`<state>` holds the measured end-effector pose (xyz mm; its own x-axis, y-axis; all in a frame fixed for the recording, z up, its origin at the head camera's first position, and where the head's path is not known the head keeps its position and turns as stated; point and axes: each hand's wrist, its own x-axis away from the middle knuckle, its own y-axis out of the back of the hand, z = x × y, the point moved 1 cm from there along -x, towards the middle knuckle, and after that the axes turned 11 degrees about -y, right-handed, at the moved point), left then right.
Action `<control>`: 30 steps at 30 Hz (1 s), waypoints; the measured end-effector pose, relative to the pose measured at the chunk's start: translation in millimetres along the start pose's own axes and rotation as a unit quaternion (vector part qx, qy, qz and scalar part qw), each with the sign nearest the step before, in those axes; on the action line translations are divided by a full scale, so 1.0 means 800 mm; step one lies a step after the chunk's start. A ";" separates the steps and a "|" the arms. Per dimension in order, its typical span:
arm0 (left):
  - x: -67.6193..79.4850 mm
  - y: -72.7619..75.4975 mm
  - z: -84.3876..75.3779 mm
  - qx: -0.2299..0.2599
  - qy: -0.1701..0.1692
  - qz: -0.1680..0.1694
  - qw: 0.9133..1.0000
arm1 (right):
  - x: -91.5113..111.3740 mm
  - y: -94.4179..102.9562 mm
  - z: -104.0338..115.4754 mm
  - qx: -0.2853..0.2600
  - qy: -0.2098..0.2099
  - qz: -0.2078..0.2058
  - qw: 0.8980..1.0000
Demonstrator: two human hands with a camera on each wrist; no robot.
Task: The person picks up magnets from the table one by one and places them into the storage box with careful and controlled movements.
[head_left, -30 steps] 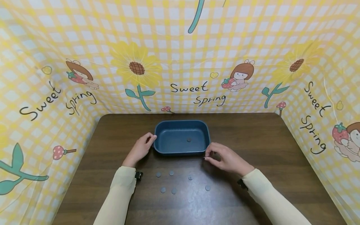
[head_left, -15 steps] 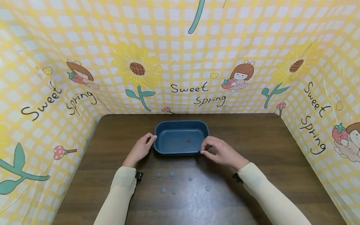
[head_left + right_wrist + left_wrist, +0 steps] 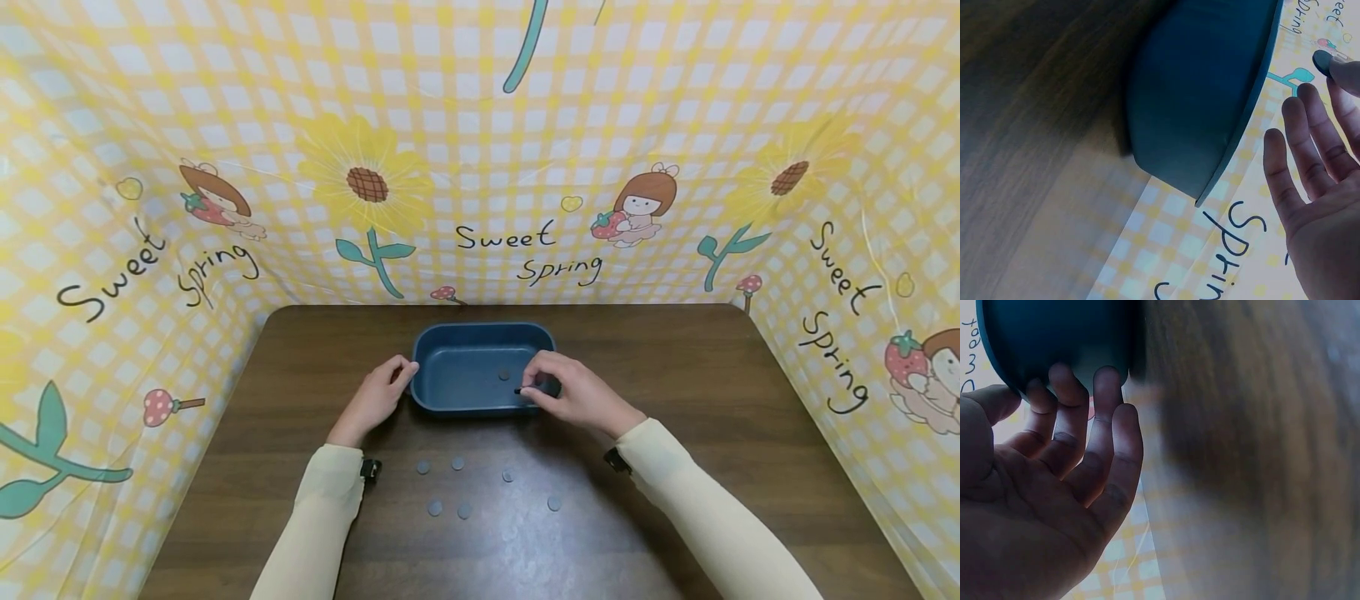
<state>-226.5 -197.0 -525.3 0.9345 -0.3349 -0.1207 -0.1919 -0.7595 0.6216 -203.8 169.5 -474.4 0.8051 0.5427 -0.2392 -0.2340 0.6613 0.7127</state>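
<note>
A dark blue rectangular box (image 3: 457, 385) stands on the table with one coin (image 3: 504, 375) on its floor. My left hand (image 3: 375, 398) holds the box's left end. In the left wrist view the thumb (image 3: 1000, 403) lies at the rim and curled fingertips (image 3: 1107, 378) touch the outer wall. Over the box's right part, my right hand (image 3: 581, 392) pinches another dark coin (image 3: 1322, 63) between thumb and index finger. Its other fingers are spread loosely in the right wrist view.
Several grey coins, such as one coin (image 3: 464, 509) and a coin (image 3: 554, 503) farther right, lie flat on the brown wooden table (image 3: 675, 367) in front of the box. A yellow checked cloth (image 3: 487, 167) walls the back and sides.
My right hand has moved left and up from beside the box's front right corner to above its interior, carrying the pinched coin. The left hand has stayed at the box's left end.
</note>
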 end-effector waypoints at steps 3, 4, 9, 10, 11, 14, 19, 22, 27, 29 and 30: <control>0.000 0.000 0.000 0.003 0.001 0.000 1.000 | -0.006 -0.001 0.000 0.000 -0.008 0.003 1.000; 0.000 0.000 -0.001 0.004 0.001 0.000 1.000 | -0.008 -0.001 -0.001 0.000 -0.013 0.005 1.000; 0.000 0.000 -0.002 0.000 0.003 0.001 1.000 | -0.018 -0.002 -0.005 -0.004 -0.041 0.017 0.999; 0.000 0.000 -0.002 0.000 0.004 0.000 1.000 | -0.019 -0.002 -0.006 -0.004 -0.045 0.019 0.999; 0.000 0.000 -0.002 -0.001 0.004 -0.001 1.000 | -0.021 -0.002 -0.007 -0.004 -0.047 0.021 0.999; 0.000 0.000 -0.002 -0.001 0.005 0.000 1.000 | -0.025 -0.003 -0.009 0.002 -0.049 0.024 0.999; 0.000 0.000 -0.004 -0.002 0.004 0.000 1.000 | -0.030 -0.005 -0.014 0.016 -0.052 0.030 0.998; 0.000 0.000 -0.003 -0.005 0.004 0.000 1.000 | -0.034 -0.007 -0.017 0.024 -0.056 0.037 0.997; 0.000 -0.001 -0.001 -0.014 0.005 0.002 1.000 | -0.041 -0.009 -0.017 0.034 -0.066 0.052 0.996; 0.000 -0.001 -0.001 -0.013 0.005 0.000 1.000 | -0.044 -0.010 -0.017 0.043 -0.070 0.058 0.995; 0.000 -0.001 -0.002 -0.011 0.004 0.000 1.000 | -0.045 -0.010 -0.018 0.050 -0.071 0.061 0.994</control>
<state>-226.1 -195.7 -524.7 0.9368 -0.3307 -0.1143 -0.1855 -0.7463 0.6392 -238.8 152.0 -481.1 0.8445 0.5326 -0.0569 -0.2852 0.5371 0.7938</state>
